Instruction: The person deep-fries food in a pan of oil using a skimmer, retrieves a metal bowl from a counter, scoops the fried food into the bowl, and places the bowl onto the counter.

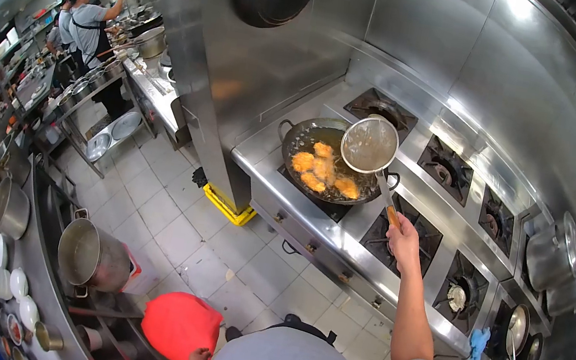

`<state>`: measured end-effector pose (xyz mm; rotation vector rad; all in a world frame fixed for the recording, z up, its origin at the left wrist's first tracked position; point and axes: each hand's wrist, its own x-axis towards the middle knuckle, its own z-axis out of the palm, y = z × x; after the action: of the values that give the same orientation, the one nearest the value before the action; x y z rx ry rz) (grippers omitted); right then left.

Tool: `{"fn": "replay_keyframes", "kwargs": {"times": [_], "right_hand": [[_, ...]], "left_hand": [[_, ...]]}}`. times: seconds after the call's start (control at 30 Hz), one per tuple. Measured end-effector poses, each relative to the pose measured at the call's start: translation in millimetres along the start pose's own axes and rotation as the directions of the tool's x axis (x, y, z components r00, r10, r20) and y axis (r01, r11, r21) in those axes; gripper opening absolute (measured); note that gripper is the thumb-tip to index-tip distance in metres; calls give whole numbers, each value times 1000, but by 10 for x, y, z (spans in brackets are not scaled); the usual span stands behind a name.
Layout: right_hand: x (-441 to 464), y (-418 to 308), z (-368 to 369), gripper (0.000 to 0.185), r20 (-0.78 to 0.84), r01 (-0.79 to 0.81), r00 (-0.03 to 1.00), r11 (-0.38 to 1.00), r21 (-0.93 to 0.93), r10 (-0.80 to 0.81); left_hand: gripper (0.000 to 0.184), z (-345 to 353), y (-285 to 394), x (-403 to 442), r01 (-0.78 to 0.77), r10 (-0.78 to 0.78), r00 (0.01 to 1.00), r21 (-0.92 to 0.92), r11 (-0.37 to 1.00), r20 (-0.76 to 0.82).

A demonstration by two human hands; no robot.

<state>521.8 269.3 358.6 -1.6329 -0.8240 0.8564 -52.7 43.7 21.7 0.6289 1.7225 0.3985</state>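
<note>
1. At the far left, a counter carries white bowls (19, 283); a person (89, 27) stands in the background with one arm raised.
2. Right of the bowls, a large metal pot (87, 254) stands upright beside the counter. Red and white show on an object next to its base (possible packaging; any print is too small to read).
3. Next, a rounded red item (181, 328) lies beside the left hand (199, 359). Whether this hand is grasping the item or is empty cannot be told, as the fingers are small and partly obscured.
4. At centre, a two-handled wok (288, 159) sits on the range. Orange-gold pieces (303, 161) lie grouped in its bubbling oil (302, 137).
5. Over the wok's right side, a round mesh strainer (369, 144) is positioned, clear of the pieces. Contact with the rim appears possible but is not confirmed from this angle.
6. Step in hand, as judged: frying, with the strainer at the ready. Scooping the pieces would call for a low, level entry beneath them, then a pause above the oil to drain (splash hazard).
7. To the right, the right hand (405, 241) is clenched around the strainer's wooden handle (393, 216).
8. At far right, a blue cloth (478, 344) lies on the range's front edge, near a ladle (518, 328). No brand, label or lettering is legible on the range or cookware.
</note>
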Motion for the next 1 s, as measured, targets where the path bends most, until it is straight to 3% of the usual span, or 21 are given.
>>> {"fn": "replay_keyframes", "kwargs": {"times": [0.17,0.23,0.27,0.33,0.37,0.5,0.83,0.9,1.0], "right_hand": [[41,-17,82,46,-103,153,982,986,-68,-159],[69,74,170,48,-157,306,941,952,22,-299],[58,116,209,48,-140,282,950,960,6,-278],[9,179,281,32,-48,82,995,997,-6,-82],[66,305,270,15,57,-1,998,1000,22,-1],[-7,316,227,8,200,-160,970,984,80,141],[-125,219,320,9,96,-84,993,974,208,65],[-116,259,344,11,6,-11,1000,955,296,10],[-58,280,291,11,-37,-2,999,971,239,11]], "left_hand": [[31,3,-98,38,4,-3,1000,-36,999,19],[31,5,-147,107,35,-32,999,-88,995,36],[31,6,-170,138,34,-31,999,-84,996,38],[31,8,-184,180,8,-3,999,-146,989,36],[31,0,-187,209,6,-1,999,-145,989,38],[29,22,-95,197,-5,5,1000,-123,992,5],[27,-31,-339,349,-77,83,995,-95,992,59],[30,-33,-272,273,-21,27,998,-99,995,60],[33,-41,-141,203,36,-30,998,-96,995,56]]}}
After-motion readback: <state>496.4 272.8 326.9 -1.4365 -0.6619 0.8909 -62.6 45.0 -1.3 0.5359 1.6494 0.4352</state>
